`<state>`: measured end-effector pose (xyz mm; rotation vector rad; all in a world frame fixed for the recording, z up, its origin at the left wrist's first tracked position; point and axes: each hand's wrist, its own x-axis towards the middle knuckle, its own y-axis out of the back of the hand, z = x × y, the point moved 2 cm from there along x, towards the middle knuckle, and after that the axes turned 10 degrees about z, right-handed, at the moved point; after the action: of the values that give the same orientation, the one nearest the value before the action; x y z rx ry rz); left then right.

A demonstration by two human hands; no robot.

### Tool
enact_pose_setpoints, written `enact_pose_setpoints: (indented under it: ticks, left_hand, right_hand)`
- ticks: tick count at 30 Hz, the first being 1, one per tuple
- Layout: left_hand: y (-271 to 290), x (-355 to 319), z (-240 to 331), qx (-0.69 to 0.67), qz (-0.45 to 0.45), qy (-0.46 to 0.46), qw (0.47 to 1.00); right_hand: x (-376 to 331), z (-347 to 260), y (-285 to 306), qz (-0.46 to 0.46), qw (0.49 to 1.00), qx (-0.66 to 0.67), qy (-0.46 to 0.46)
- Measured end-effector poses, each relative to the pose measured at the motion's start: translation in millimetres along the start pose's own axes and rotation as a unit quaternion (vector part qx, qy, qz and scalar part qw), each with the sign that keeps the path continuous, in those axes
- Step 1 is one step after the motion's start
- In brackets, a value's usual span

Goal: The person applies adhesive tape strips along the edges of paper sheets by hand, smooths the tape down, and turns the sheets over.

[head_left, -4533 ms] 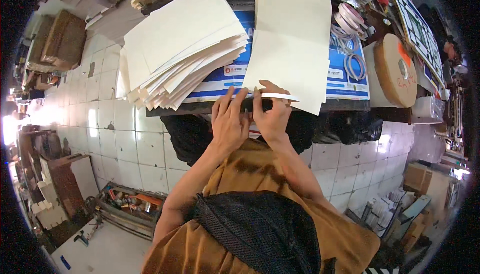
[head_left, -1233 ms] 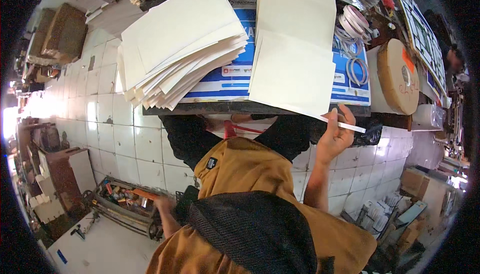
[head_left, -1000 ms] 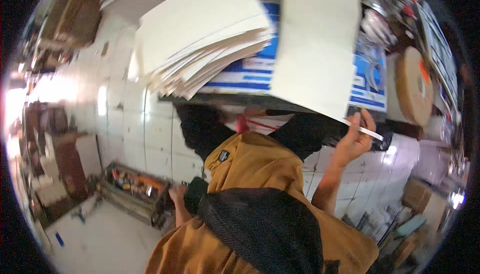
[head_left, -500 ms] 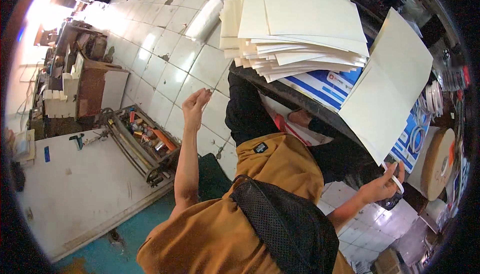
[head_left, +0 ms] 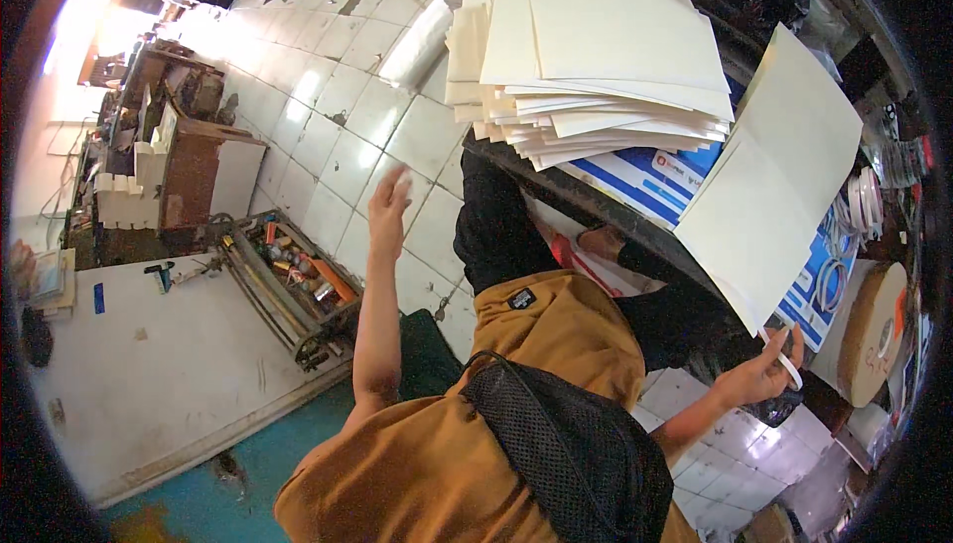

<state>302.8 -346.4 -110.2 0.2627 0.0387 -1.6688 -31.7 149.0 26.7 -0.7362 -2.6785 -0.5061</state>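
My left hand (head_left: 389,207) is raised over the tiled floor, away from the table. Its fingers are loosely apart and slightly blurred, and nothing shows in them. At the lower right, my right hand (head_left: 752,376) pinches a narrow white strip (head_left: 791,372) that curves down past the fingers. Just above that hand is the lower corner of a cream paper sheet (head_left: 769,181), which lies creased at the table's near edge. A thick, uneven stack of cream sheets (head_left: 620,32) rests further left on the same table.
Blue-and-white printed sheets (head_left: 635,186) lie under the papers. A large tape roll (head_left: 874,335) and coiled white strips (head_left: 862,201) sit at the right. To the left are a tool-filled tray (head_left: 298,280), a white tabletop (head_left: 169,374) and a brown cabinet (head_left: 199,171).
My left hand has opened from a closed pinch and its fingers have lifted slightly. The right hand keeps its pinch on the white strip. The whole view has shifted a little.
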Motion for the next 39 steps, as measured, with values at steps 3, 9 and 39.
enact_pose_setpoints:
  ticks: [3,9,39]
  left_hand:
    - [-4,-5,12,0.087,0.087,-0.148,0.981]
    - [77,22,-20,0.412,0.093,0.001,0.906]
    - [-119,-244,218,-0.242,-0.837,-0.008,0.491]
  right_hand:
    - [0,1,0,0.006,1.0,0.006,0.007]
    - [3,-2,1,0.003,1.0,-0.006,0.029]
    - [-4,-12,-2,-0.01,0.973,-0.1,0.206]
